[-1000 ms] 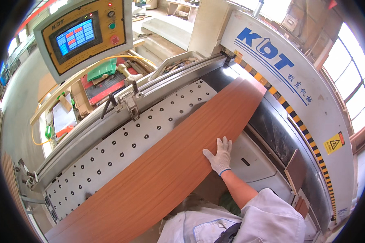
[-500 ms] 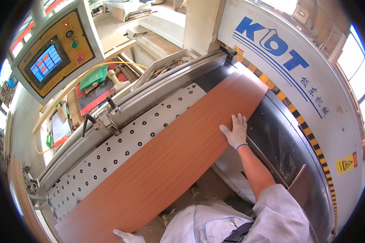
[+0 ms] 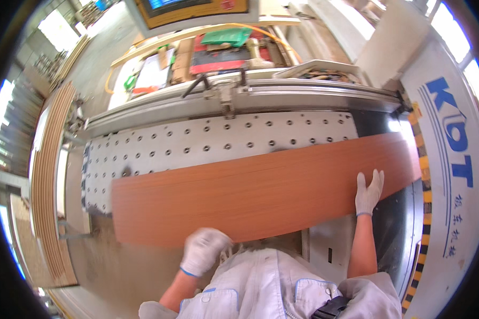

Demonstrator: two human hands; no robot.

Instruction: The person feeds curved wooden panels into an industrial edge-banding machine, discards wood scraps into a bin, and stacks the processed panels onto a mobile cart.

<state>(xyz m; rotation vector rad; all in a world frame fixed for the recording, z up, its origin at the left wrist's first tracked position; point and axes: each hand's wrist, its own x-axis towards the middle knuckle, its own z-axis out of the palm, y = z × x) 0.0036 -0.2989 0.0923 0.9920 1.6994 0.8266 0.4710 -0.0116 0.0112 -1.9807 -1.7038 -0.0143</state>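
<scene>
A long reddish-brown wood-grain board lies across the machine's white table, dotted with black-ringed holes, and overhangs its near side. My right hand, in a white glove, rests flat on the board near its right end, fingers and thumb spread. At the near edge, left of the middle, is my gloved left hand. Its back is up and it overlaps the edge; motion blur hides how the fingers lie. The board's right end reaches the black and yellow striped edge of the machine.
A metal fence rail with a clamp runs behind the table. Stacked boards stand at the left. Behind the rail are a green sheet and a scrap tray. A control panel hangs at the top.
My view has turned left, so the board now lies nearly level across it. My left hand has shifted rightward along the near edge. The right hand stays flat on the board.
</scene>
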